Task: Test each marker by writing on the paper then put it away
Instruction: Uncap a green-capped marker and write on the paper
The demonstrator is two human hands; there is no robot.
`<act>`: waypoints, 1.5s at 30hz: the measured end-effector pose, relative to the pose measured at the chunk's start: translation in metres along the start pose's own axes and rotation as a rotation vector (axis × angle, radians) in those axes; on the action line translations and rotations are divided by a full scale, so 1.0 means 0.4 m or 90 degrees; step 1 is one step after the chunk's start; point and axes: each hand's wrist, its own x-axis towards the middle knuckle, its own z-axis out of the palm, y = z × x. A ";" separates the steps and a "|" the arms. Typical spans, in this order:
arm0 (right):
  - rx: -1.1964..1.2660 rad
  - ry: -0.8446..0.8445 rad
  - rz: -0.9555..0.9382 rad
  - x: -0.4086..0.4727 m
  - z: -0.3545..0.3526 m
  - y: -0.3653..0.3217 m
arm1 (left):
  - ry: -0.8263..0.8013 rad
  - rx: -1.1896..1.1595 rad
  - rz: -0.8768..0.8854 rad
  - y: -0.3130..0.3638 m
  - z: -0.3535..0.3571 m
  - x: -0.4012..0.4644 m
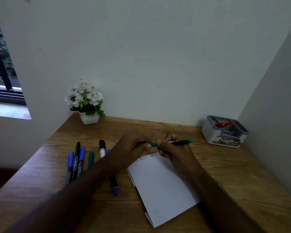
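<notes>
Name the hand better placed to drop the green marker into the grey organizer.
Right. The right hand already holds the green marker, and the grey organizer stands on that side; the left hand only pinches its cap end.

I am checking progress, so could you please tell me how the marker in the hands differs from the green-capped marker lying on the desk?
The teal marker is held above the paper by the left hand and right hand; the green-capped marker lies untouched on the desk. The first runs crosswise, the second points away. Both look capped.

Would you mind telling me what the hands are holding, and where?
Both hold the green marker: left hand pinches its capped end, right hand grips the barrel.
</notes>
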 end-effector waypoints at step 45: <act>-0.873 0.256 0.119 0.160 -0.487 -0.301 | -0.228 0.228 -0.019 0.062 0.302 0.491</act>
